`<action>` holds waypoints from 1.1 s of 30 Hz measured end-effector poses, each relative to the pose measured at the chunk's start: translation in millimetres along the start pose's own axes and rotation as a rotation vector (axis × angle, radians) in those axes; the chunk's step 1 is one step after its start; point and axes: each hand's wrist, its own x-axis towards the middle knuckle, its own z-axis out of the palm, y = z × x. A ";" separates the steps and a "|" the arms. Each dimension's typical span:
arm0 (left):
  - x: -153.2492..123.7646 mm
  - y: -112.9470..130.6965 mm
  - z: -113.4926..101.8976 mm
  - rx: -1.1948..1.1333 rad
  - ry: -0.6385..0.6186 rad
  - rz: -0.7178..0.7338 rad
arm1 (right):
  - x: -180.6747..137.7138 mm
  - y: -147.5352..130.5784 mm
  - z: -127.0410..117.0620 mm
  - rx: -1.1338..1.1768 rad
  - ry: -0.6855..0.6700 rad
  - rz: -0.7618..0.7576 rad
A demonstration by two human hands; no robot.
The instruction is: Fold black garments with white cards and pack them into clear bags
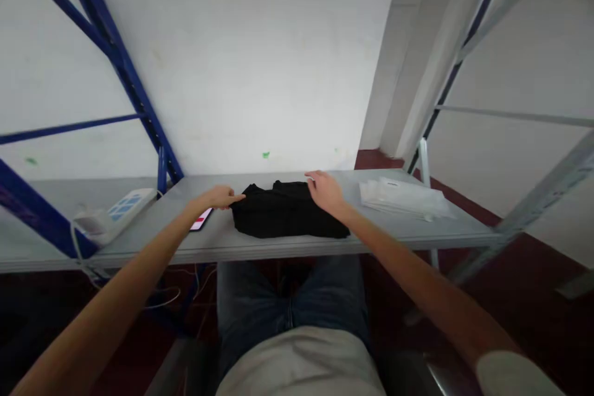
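Observation:
A piece of black clothing (283,213) lies flattened and folded on the grey shelf top in front of me; its exact kind does not show. At its upper left corner, my left hand (221,197) pinches the fabric between thumb and fingers. My right hand (326,190) rests over the right part of the cloth, fingers loosely apart and pointing toward the wall. Partly hidden under my left forearm is a phone (201,219) with a lit screen.
White plastic bags (403,198) lie stacked on the right of the shelf (195,253). A white power strip (125,213) with cables sits at the left. Blue rack posts (125,68) stand at the left, grey ones at the right, and a white wall (260,74) rises behind.

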 end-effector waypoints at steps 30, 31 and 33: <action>33.5 197.6 56.0 -0.250 0.437 0.146 | -65.8 -12.9 -9.1 -0.002 -0.030 0.170; 30.9 203.2 68.7 -0.224 0.418 0.153 | -63.0 -8.5 -16.8 0.001 -0.009 0.190; 25.3 210.0 90.1 -0.214 0.420 0.159 | -54.8 -5.7 -27.2 0.013 0.020 0.218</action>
